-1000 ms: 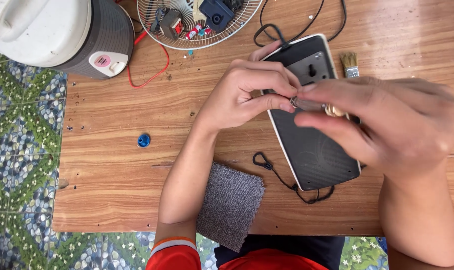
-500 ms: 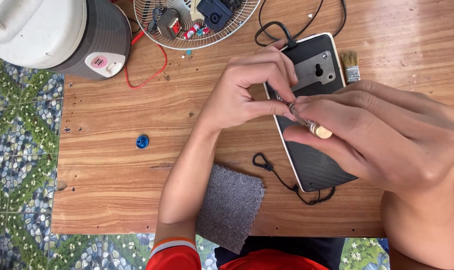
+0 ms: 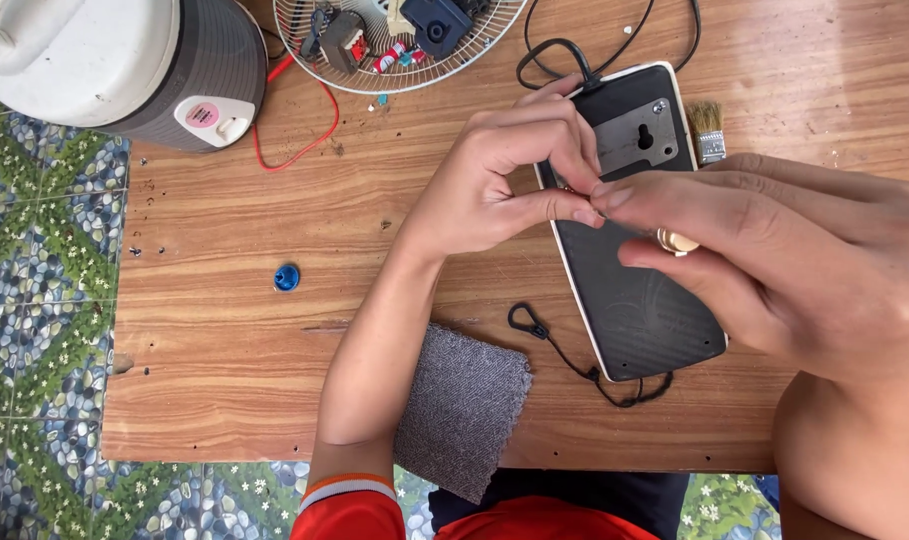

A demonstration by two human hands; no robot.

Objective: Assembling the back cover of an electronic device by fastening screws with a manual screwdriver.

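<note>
A flat black device with a white rim [image 3: 639, 300] lies on the wooden table [image 3: 224, 360], a grey metal plate at its far end. My left hand [image 3: 499, 180] rests at the device's left edge, thumb and fingers pinched together. My right hand [image 3: 784, 265] hovers over the device and holds a small tool with a pale round handle end [image 3: 677, 241]; its tip meets my left fingertips, where it is hidden. A black cord [image 3: 564, 355] loops out from under the device's near end.
A grey cloth [image 3: 464, 405] hangs over the table's near edge. A small blue cap [image 3: 287, 277] lies to the left. At the back stand a white and grey cooker [image 3: 114, 60], a wire fan guard holding several parts [image 3: 394, 45], and a small brush [image 3: 707, 128]. Patterned floor shows at left.
My right hand has swung the tool toward my left fingertips, so less of its shaft shows now. My left hand has stayed at the device's left edge.
</note>
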